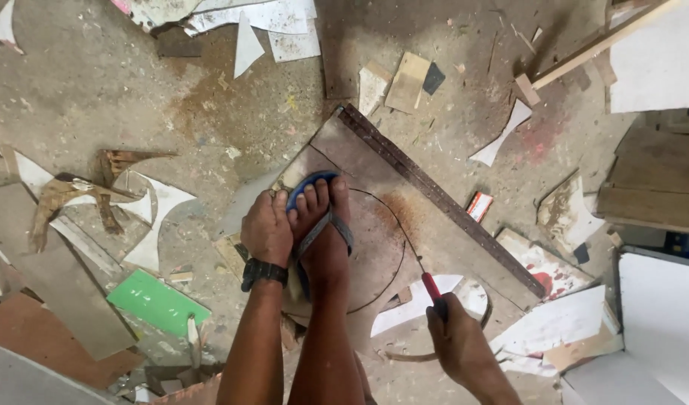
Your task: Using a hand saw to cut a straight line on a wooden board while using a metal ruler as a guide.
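A brown board (404, 202) lies on the littered floor (97, 90), centre frame, pinned by a sandalled foot (323, 225). At nine o'clock of the foot, the left hand (267, 229) presses flat, fingers together. At four o'clock, the right hand (457, 341) grips a red-handled blade (431, 286); steady strokes along the curved line (393, 225) seem best.

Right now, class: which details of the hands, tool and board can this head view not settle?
- Saw blade beyond the red handle: too thin to trace.
- Right hand fingers: curled under, hidden.
- Brown board: near part covered by foot and left hand.
- Arms: cut by bottom edge.
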